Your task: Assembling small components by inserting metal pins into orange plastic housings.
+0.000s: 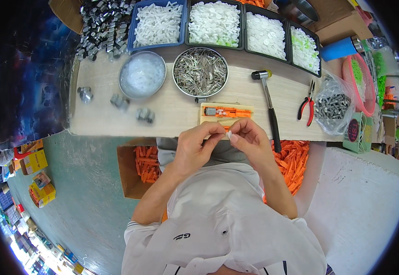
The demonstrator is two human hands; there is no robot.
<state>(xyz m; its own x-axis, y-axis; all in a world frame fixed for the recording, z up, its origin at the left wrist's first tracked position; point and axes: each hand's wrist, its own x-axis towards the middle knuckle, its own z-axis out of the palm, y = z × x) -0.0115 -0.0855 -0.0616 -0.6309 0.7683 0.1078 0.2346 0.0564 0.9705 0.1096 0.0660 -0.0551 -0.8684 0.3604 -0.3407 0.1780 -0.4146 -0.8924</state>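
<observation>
My left hand (195, 144) and right hand (250, 137) meet at the bench edge, fingertips pinched together on a small white part (229, 135), largely hidden by my fingers. Just beyond: wooden jig (204, 120) bearing an orange piece (229, 111). Further back: steel bowl (178, 64) of metal pins; bowl (125, 68) of clear bits; trays (184, 27) of white plastic parts.

You held both forearms up from the lower edge, bare from short white sleeves, elbows bent and angled inward so the 2 wrists converged. Your left hand (194, 145) was curled, thumb and forefinger pinched together at the tips. Your right hand (250, 138) mirrored it, fingers bent and pinching close against the left, the fingertips of both meeting between them.
</observation>
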